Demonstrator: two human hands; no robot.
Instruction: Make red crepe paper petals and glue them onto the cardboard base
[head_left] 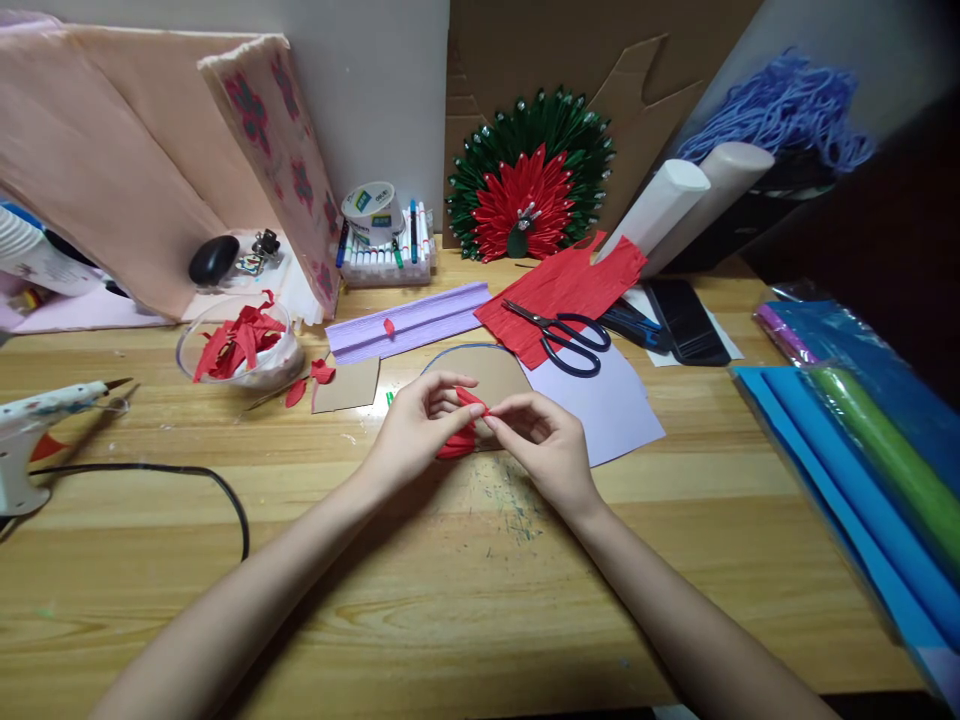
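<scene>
Near the middle of the table, my left hand [420,420] is closed around a piece of red crepe paper [471,400]. My right hand [544,440] pinches the same piece at its tip, fingertips almost touching those of the left. More red crepe paper [456,442] shows below my left fingers; whether it is joined to the held piece I cannot tell. Behind the hands lies a piece of brown cardboard [487,370] with a blue curved edge, partly hidden. Dark-handled scissors [562,335] rest on a red crepe paper sheet [517,315] beyond my right hand.
A glue gun [45,430] with a black cord lies at left, near a bowl [277,365] of red scraps. Purple crepe paper [409,320], a marker box [386,265] and a green-and-red paper peacock [529,180] stand farther back. Blue and green rolls [862,450] lie at right.
</scene>
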